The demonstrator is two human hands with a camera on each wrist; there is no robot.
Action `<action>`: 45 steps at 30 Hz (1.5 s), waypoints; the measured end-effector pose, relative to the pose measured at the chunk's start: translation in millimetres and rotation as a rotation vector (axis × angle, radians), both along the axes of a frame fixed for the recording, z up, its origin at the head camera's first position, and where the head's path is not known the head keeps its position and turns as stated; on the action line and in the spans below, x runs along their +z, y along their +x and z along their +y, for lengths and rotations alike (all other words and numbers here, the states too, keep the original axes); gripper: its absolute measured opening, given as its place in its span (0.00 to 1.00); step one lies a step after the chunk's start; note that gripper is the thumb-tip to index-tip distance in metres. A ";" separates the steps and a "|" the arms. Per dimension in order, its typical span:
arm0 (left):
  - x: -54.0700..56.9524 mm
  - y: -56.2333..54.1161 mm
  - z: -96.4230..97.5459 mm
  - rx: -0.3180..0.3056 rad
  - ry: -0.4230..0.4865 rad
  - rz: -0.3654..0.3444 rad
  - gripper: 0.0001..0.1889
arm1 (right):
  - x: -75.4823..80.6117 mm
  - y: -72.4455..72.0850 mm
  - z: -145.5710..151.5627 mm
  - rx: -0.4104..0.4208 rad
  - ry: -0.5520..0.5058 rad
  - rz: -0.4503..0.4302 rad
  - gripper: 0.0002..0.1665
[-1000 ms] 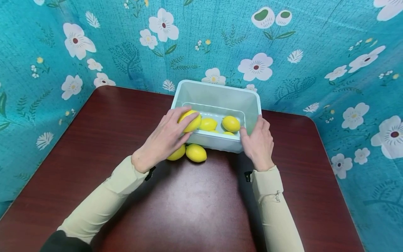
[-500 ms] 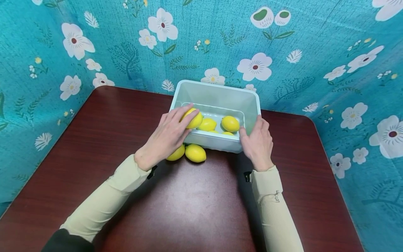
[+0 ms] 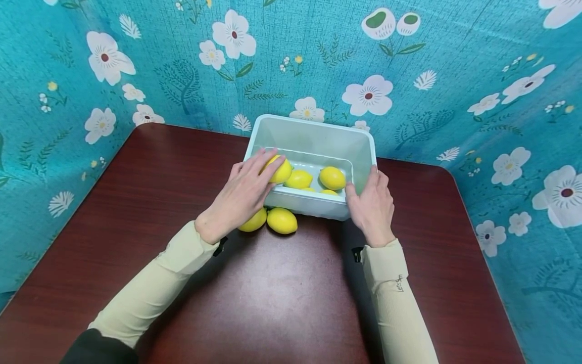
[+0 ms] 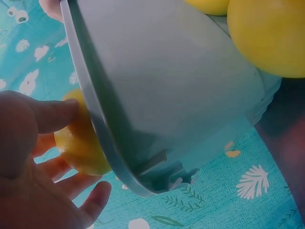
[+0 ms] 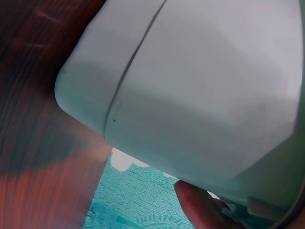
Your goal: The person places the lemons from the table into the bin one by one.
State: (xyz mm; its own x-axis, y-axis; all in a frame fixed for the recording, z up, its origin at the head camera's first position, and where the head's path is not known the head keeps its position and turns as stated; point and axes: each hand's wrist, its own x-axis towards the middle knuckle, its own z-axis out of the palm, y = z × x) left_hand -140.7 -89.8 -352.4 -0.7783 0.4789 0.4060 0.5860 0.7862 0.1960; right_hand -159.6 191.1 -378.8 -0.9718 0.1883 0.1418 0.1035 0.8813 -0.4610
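My left hand [image 3: 241,194] holds a yellow lemon [image 3: 281,171] just inside the left end of a pale blue-grey plastic bin [image 3: 313,203]. From the left wrist, the thumb lies against this lemon [image 4: 81,138] and the fingers pass behind it, beyond the bin's rim [image 4: 102,129]. My right hand [image 3: 374,207] grips the bin's right side, its thumb over the near corner and its fingers along the outside. Inside the bin lie several lemons, among them one in the middle [image 3: 298,179] and one to the right [image 3: 333,178]; the near wall partly hides others.
Two lemons lie on the table against the bin's near wall, one [image 3: 282,221] in full view and one [image 3: 254,221] partly under my left hand. The dark red-brown table [image 3: 277,293] ends at a flowered turquoise cloth [image 3: 291,60] behind the bin.
My left hand has moved slightly right with its lemon, which sits a little further inside the bin's left end. The right hand and the bin have stayed put.
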 end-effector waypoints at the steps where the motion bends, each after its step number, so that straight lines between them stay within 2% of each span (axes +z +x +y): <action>1: 0.1 0.0 0.0 0.003 -0.007 0.001 0.30 | -0.4 -0.1 0.0 -0.001 0.000 0.001 0.45; 8: 0.4 0.1 0.2 0.020 -0.039 0.003 0.30 | -1.4 -0.6 -0.3 0.002 0.000 0.007 0.45; 19: 0.9 -0.5 -1.1 0.030 -0.042 -0.017 0.28 | -2.7 -1.1 -1.5 0.003 0.001 0.000 0.45; 28: 0.4 4.0 -5.0 0.041 0.003 -0.012 0.27 | -1.9 -0.3 -1.5 0.004 0.005 -0.004 0.45; 34: -1.6 9.4 -11.7 0.039 0.086 0.036 0.25 | -0.8 0.7 -1.0 0.004 0.001 -0.003 0.45; 38: -3.4 12.1 -16.1 0.043 0.132 0.043 0.23 | -0.3 0.4 -0.7 0.007 -0.003 -0.006 0.45; 45: -5.6 17.2 -20.8 0.046 0.145 0.062 0.21 | 0.1 0.2 0.3 0.006 -0.003 -0.003 0.45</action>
State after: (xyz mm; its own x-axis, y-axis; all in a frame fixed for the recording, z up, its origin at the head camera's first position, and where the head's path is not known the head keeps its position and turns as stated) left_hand -123.5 -110.7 -358.0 -0.7695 0.3759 0.5164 0.5644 0.7785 0.2744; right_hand -159.4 191.5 -378.6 -0.9734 0.1825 0.1385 0.0991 0.8805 -0.4636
